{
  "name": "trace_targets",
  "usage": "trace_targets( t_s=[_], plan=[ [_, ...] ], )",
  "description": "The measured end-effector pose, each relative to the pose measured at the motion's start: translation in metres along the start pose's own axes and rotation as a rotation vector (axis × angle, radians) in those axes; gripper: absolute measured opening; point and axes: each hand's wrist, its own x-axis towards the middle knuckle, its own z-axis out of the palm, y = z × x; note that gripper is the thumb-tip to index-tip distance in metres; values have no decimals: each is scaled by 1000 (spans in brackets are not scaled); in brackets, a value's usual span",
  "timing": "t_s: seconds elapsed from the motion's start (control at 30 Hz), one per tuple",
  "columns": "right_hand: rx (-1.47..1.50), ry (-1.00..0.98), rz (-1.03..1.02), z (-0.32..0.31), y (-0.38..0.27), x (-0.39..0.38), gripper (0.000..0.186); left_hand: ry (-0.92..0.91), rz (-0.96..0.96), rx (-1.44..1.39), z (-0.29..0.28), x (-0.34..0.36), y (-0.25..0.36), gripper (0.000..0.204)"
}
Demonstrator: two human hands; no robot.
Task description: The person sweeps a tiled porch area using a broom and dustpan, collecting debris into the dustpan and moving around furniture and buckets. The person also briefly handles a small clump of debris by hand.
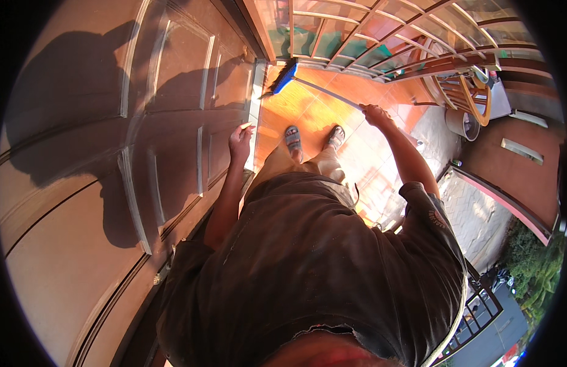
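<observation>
A broom (285, 79) with a blue head and dark bristles reaches toward the far left, its bristles by the corner where the door sill meets the lattice. Its thin grey handle runs back to the right, and my right hand (376, 115) is wrapped round the handle's near end. My left hand (239, 145) hangs beside the dark panelled door (173, 116), apart from the broom. The fingers there are curled in, with a pale sunlit bit at the tips; whether this is a fingertip or a small object, I cannot tell.
Orange tiles (314, 101) lie under my sandalled feet (294, 139). A wooden lattice (357, 37) closes off the far side. At the right stand a wooden chair (476, 101), a round bin (462, 125) and a reddish-brown panel (519, 165). A pale door sill (257, 98) edges the left.
</observation>
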Motion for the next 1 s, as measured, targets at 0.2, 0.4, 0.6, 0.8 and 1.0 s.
trace_targets(
  t_s=[0.2,0.4,0.6,0.8,1.0],
  plan=[
    [-84,-42,198,70,73,88,34,16,-29,-18,12,-5,3,25],
    [-200,-143,13,67,62,16,33,77,-40,-60,-1,-11,-14,24],
    [-28,-77,-54,8,-3,17,36,69,-66,-1,-2,-21,-13,25],
    [-97,-64,35,54,40,164,37,11,-127,153,4,-32,29,26],
    [27,-113,13,76,115,165,34,2,-159,155,-6,-42,-4,26]
  ],
)
